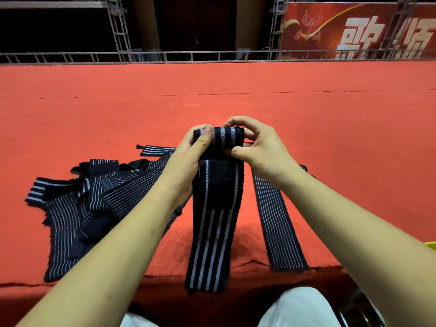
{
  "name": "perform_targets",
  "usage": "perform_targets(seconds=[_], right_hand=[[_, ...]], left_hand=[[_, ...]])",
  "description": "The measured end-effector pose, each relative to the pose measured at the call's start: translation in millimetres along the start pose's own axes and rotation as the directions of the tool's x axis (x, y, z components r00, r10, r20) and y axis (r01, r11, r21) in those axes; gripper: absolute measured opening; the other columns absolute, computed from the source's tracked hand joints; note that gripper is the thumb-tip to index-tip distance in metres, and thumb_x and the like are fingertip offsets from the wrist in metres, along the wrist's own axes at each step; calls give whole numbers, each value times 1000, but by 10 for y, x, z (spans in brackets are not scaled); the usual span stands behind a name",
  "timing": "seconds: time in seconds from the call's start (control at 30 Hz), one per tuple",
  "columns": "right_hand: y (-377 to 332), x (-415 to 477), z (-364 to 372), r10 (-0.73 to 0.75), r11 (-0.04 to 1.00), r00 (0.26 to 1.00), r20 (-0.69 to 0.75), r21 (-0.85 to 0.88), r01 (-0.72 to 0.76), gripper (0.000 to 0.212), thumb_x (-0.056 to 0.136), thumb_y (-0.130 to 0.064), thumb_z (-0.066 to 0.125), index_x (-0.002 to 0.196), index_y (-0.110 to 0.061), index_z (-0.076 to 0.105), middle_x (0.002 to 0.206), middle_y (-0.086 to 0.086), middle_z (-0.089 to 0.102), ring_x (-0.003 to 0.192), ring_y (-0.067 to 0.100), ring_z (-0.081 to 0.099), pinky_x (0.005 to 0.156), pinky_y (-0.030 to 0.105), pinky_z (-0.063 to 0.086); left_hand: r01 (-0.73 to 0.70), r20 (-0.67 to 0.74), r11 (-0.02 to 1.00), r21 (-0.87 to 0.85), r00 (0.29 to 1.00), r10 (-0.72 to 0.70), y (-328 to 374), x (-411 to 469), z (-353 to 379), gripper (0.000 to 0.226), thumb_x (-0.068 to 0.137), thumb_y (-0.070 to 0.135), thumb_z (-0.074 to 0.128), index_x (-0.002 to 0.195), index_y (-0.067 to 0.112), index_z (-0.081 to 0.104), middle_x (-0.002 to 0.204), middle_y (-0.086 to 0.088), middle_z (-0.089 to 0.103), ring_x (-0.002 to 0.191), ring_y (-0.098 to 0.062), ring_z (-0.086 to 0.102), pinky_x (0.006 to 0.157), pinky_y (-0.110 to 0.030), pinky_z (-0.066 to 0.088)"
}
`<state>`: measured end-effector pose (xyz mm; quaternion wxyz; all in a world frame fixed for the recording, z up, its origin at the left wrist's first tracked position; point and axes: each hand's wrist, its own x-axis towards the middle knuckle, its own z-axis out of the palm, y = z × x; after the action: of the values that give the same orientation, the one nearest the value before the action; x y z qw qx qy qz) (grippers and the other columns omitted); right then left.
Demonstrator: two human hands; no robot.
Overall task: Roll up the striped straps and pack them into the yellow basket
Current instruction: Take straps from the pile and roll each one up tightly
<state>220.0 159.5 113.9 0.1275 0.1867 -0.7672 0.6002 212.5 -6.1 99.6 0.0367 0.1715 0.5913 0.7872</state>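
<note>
We have one view, a wide-angle camera worn on the head, looking forward and down along both forearms. The left hand (188,159) and right hand (262,149) sit close to the lens near frame centre, both curled on the striped strap (217,197). It faces across the red carpet (212,90) to a metal truss (118,27) and red banner (354,27) far off along the top edge. The bottom edge catches pale trousers (299,308), and the right edge a yellow sliver (430,246), possibly the basket but too cropped to tell.
</note>
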Motion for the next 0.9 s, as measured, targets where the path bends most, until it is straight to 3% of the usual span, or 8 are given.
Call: perform_targets(seconds=[0.07,0.17,0.27,0.37,0.47,0.6,0.77,0.9], right_hand=[[16,-10,31,13,999,1000,12,37,-13,38,82,10,65,107,-18,62,95,4,64,78,15,60,76,32,52],[68,-24,57,80,991,997,-7,112,-79,27,87,-26,72,112,-18,65,101,4,70,98,21,67,91,42,53],[124,-31,77,203,976,979,-17,85,-201,41,92,-54,58,119,-25,63,116,-1,70,109,15,66,99,47,53],[113,-75,73,206,975,978,2,-88,-206,66,92,-68,44,144,-28,42,143,-5,53,131,11,50,112,44,41],[75,-94,59,196,967,979,60,-178,-182,68,101,-58,32,157,-23,16,159,-4,30,142,6,30,114,23,26],[110,-127,62,167,971,983,82,-187,-149,63,103,-48,40,155,-20,18,145,-7,43,128,2,45,103,16,35],[208,-126,-5,18,992,999,-35,-124,-22,45,96,-27,63,137,-17,46,124,2,62,118,15,59,103,36,48],[210,-140,-20,-4,998,999,-35,-57,2,42,92,-18,66,131,-18,51,117,3,65,111,15,61,102,43,49]], left_hand=[[-24,-49,1000,9,999,25,-11,13,20,15,98,37,58,104,24,63,94,1,70,88,-14,67,79,-28,56],[-55,-11,998,-3,998,55,-20,30,0,8,100,21,55,105,20,61,94,0,67,86,-13,65,74,-24,54],[-59,70,998,-3,996,59,-6,19,-36,22,98,8,55,117,19,58,103,-5,63,91,-18,62,75,-26,55],[-12,50,1000,-13,999,13,-34,16,-53,50,95,-6,54,136,21,47,106,-11,65,96,-22,66,80,-29,57],[-15,87,999,29,996,13,-102,40,-70,46,94,-13,48,139,0,43,122,-20,63,111,-28,63,95,-36,53],[-37,126,998,47,992,30,-103,9,-75,47,89,-4,54,134,3,45,121,-14,65,114,-27,61,104,-42,49],[-134,157,938,319,984,87,-70,-31,-103,49,97,5,59,136,30,44,122,-8,66,110,-24,65,96,-43,55],[-52,183,979,195,983,15,-76,-64,-95,53,98,0,55,137,34,45,115,-11,68,100,-26,67,90,-51,56]])
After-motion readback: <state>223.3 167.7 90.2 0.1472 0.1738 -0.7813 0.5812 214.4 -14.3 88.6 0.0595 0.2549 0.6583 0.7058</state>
